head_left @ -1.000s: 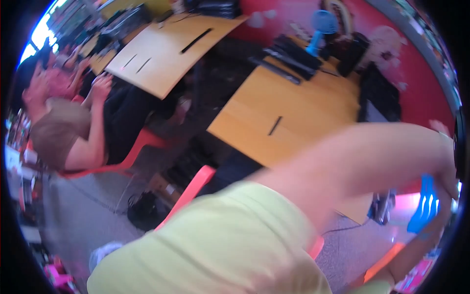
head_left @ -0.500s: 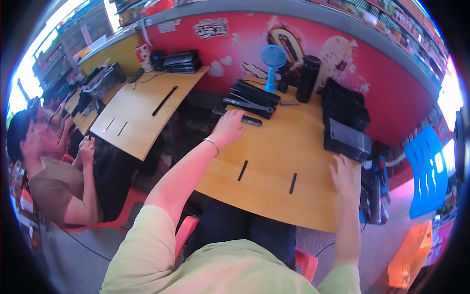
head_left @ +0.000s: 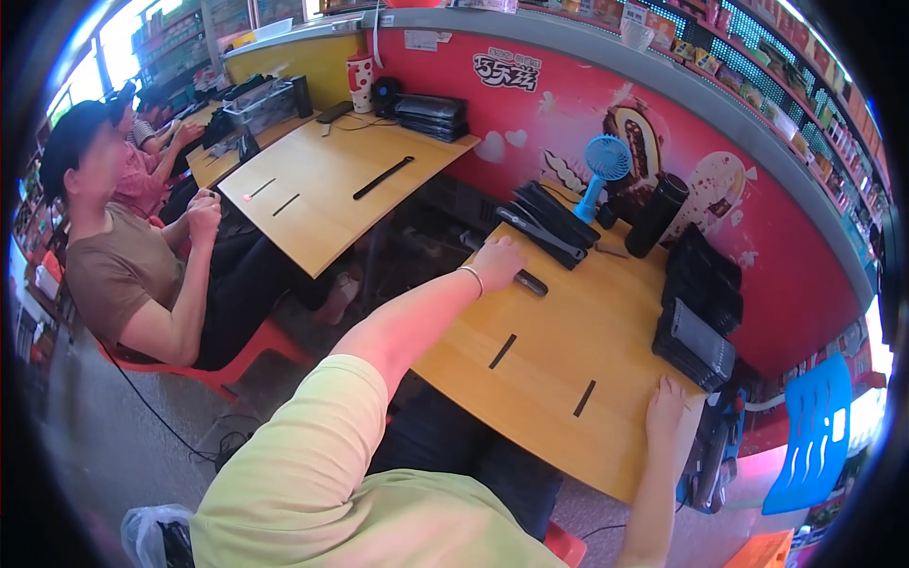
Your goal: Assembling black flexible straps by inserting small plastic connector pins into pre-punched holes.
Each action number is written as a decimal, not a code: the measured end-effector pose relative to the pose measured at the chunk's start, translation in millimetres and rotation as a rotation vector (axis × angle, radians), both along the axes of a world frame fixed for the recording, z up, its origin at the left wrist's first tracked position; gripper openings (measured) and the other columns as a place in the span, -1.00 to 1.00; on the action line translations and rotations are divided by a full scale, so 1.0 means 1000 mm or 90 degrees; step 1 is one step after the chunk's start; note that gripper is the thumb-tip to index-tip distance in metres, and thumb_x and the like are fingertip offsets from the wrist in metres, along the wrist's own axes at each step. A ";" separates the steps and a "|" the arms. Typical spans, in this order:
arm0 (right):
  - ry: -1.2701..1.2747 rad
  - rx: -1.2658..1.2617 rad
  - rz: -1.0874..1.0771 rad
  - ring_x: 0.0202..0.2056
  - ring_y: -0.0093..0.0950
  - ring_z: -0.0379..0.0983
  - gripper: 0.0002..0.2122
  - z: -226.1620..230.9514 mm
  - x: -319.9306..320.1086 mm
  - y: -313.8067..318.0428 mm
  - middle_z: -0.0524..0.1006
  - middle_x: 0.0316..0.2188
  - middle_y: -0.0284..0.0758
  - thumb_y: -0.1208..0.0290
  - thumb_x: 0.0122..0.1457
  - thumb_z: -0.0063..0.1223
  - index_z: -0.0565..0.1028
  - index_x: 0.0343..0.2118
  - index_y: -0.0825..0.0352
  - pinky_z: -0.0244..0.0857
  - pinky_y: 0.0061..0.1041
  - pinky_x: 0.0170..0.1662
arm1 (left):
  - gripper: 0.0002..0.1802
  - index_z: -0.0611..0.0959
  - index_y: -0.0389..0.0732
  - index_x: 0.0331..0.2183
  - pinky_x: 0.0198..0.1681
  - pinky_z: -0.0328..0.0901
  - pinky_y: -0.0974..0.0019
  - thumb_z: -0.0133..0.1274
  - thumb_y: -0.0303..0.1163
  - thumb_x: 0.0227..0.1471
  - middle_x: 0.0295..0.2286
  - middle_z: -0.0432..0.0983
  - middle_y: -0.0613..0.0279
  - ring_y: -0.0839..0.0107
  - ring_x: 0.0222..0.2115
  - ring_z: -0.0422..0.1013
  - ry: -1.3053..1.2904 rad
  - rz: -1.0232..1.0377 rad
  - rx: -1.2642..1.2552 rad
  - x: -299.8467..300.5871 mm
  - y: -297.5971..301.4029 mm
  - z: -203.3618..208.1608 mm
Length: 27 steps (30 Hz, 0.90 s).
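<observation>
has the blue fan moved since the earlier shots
No: the blue fan keeps the same spot at the table's back, left of the black bottle; the view itself shifted.

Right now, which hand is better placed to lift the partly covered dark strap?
Likely left: the left hand partly covers the dark strap; the right hand is farther, near the right edge of the table.
</observation>
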State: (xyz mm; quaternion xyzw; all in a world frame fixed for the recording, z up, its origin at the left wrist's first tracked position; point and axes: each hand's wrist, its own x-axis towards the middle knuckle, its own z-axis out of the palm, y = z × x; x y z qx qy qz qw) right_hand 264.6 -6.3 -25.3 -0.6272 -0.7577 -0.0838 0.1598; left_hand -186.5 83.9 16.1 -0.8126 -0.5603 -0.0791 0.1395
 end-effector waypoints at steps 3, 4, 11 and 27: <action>-0.082 -0.064 -0.028 -0.06 -0.21 0.33 -0.71 0.022 -0.017 -0.017 0.43 -0.17 -0.16 0.56 0.06 -0.12 0.44 -0.11 0.38 0.28 -0.31 -0.05 | -0.75 0.60 -0.10 -0.33 -0.14 0.24 0.23 0.14 -0.32 -0.18 -0.32 0.45 0.28 0.30 -0.16 0.34 0.055 -0.029 -0.046 -0.011 -0.011 -0.001; -0.085 -0.065 -0.027 -0.06 -0.21 0.33 -0.71 0.026 -0.021 -0.026 0.43 -0.17 -0.16 0.56 0.06 -0.12 0.44 -0.11 0.38 0.28 -0.31 -0.05 | -0.80 0.61 -0.10 -0.38 -0.15 0.24 0.24 0.13 -0.32 -0.17 -0.34 0.46 0.27 0.31 -0.18 0.36 0.077 -0.062 -0.061 -0.015 -0.019 0.004; -0.005 -0.044 0.000 -0.29 -0.22 0.44 -0.71 0.025 -0.021 -0.071 0.47 -0.36 -0.14 0.58 -0.05 -0.04 0.46 -0.19 0.31 0.34 -0.27 -0.22 | -0.77 0.55 -0.21 -0.36 -0.36 0.34 0.29 0.15 -0.34 -0.12 -0.50 0.48 0.18 0.32 -0.46 0.47 -0.302 -0.140 -0.017 -0.017 -0.121 0.059; 0.606 -0.184 0.369 -0.56 -0.64 0.15 -0.76 0.112 -0.195 -0.161 0.35 -0.50 -0.38 0.39 0.02 0.12 0.50 -0.26 0.37 0.03 -0.64 -0.52 | -0.77 0.47 -0.30 -0.26 -0.47 0.35 0.57 0.11 -0.58 -0.03 -0.34 0.49 0.19 0.56 -0.50 0.47 -1.145 -0.304 -0.191 0.053 -0.285 0.102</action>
